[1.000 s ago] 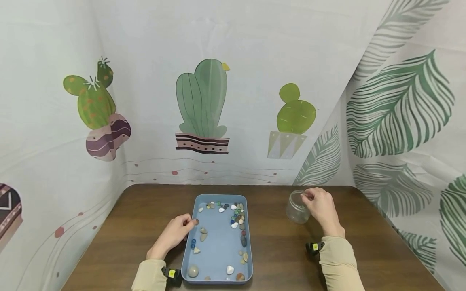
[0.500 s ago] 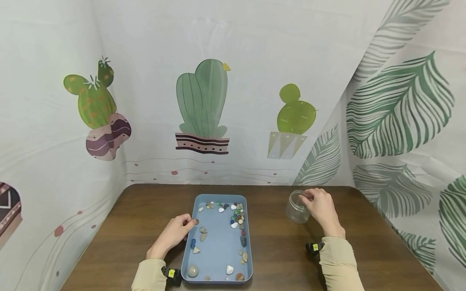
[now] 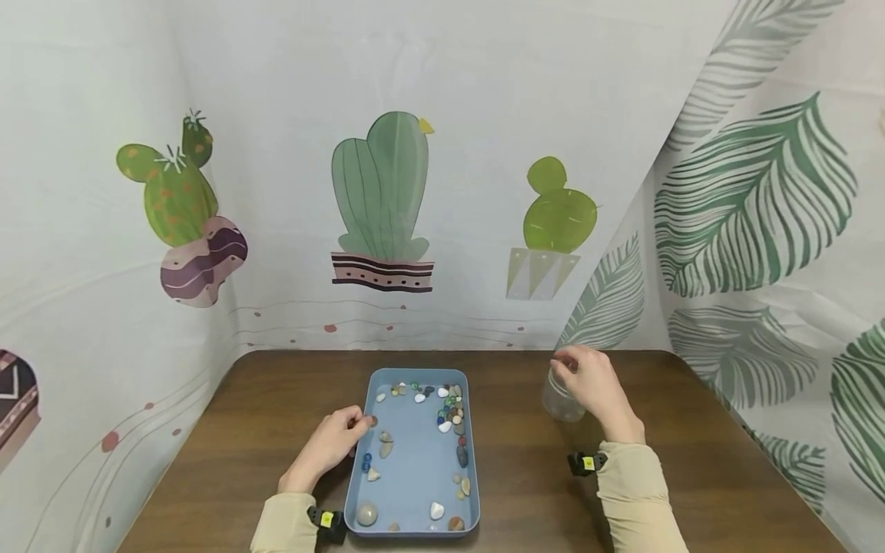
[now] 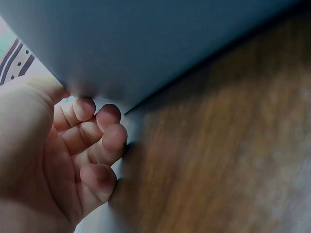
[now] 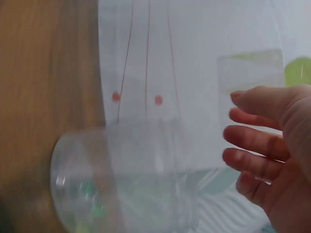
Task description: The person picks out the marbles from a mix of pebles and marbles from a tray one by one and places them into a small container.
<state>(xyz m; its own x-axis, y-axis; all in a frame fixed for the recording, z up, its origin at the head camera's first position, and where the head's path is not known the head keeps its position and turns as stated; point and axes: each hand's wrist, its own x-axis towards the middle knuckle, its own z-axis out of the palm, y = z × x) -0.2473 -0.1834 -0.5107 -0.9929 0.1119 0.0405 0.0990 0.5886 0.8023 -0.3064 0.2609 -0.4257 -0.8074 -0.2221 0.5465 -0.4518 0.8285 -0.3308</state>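
My left hand holds the left side of a blue tray of pebbles and glass marbles. In the left wrist view, the curled fingers lie against the outside of the tray wall, while the thumb's tip is hidden at the rim. Over at the right, my right hand hovers just above a clear jar and partly covers its mouth. The right wrist view shows this hand's fingers loosely bent and apart from the thumb, with nothing between them. A few blurred green marbles lie at the jar's bottom.
Everything stands on a brown wooden table. Behind it hangs a white cloth printed with cacti and leaves. Inside the tray, many stones crowd the upper right corner, and a large round grey stone lies at the lower left.
My right hand has risen from the jar's mouth and shifted slightly to the left and back. The left hand and the tray have stayed in place.
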